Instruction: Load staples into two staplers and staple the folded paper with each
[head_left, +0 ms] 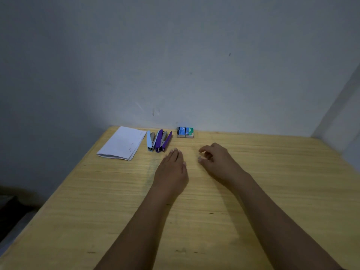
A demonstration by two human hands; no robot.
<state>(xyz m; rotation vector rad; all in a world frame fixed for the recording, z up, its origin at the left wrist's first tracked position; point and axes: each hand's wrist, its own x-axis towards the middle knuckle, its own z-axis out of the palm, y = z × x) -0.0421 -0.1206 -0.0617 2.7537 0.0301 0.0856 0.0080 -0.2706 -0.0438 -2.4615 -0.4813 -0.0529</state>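
My left hand (pixel 172 168) lies flat on the wooden table (pixel 272 191), palm down, fingers straight and together, holding nothing. Its fingertips point toward the far edge and stop just short of the purple stapler (pixel 163 140). My right hand (pixel 216 162) rests beside it, a little apart, with the fingers loosely curled inward and the thumb tucked near them; it holds nothing either.

Along the far edge of the table, by the wall (pixel 175 65), everything is set in a row. At the left lies the folded paper (pixel 122 143), white, flat on the wood with its fold toward me. Just to its right sits the light blue stapler (pixel 150 142), swung open, and right beside that the purple stapler, also swung open, the two nearly touching. Farther right, a short gap away, stand two small staple boxes side by side and touching: a blue box (pixel 181 132) and a green box (pixel 189 132).
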